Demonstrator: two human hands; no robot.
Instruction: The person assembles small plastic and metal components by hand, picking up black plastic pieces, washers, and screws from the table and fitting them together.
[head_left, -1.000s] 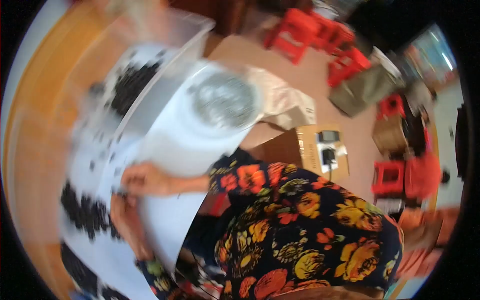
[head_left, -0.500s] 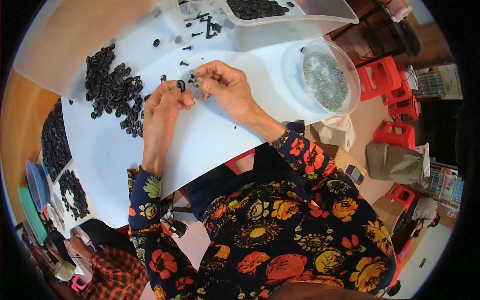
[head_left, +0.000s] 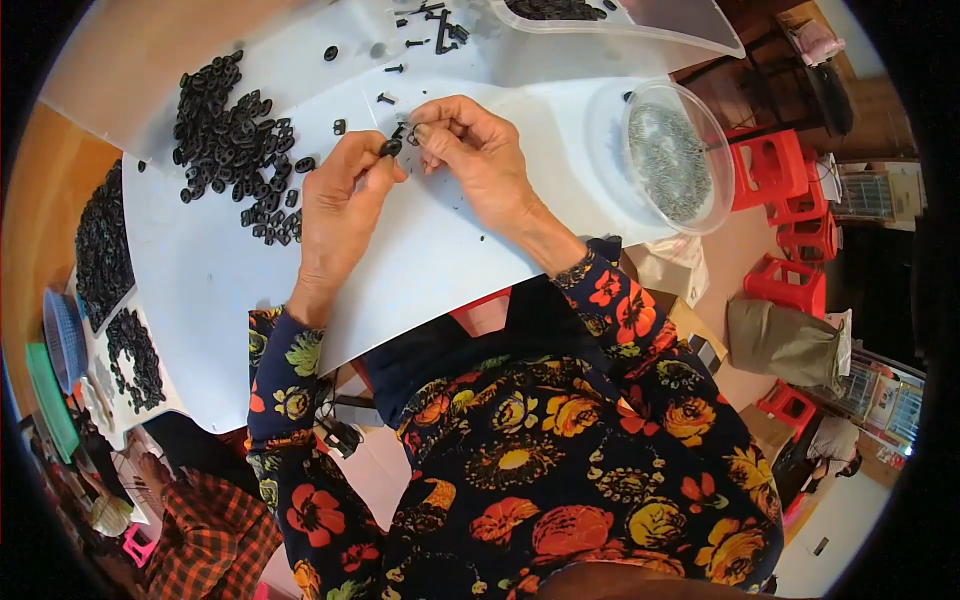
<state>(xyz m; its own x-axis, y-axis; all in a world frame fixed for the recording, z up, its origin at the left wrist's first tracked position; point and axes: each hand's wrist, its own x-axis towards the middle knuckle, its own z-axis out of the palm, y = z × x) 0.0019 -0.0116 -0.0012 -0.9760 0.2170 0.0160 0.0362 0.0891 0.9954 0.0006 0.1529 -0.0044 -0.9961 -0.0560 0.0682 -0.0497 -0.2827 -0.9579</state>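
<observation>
My left hand [head_left: 342, 200] pinches a small black oval plastic piece [head_left: 391, 147] between thumb and fingertips, above the white tabletop [head_left: 400, 260]. Close beside it, my right hand [head_left: 482, 165] is closed at the fingertips around a small dark part [head_left: 411, 133], whose exact shape is too small to tell. The two parts nearly meet. Left of my hands lies a pile of black oval pieces with holes [head_left: 225, 135]. A few black pegs with heads [head_left: 386, 98] lie just beyond my fingers.
A round clear tub [head_left: 722, 185] of tiny silver metal pieces stands at the right. A clear plastic bin [head_left: 640, 38] with black pieces is at the back. More black parts [head_left: 103, 260] lie far left. Red stools [head_left: 780, 285] stand beyond; a person in a checked shirt [head_left: 215, 535] sits lower left.
My left hand has moved the oval piece right, closer to my right fingertips, and the piece has turned. The whole view has shifted slightly.
</observation>
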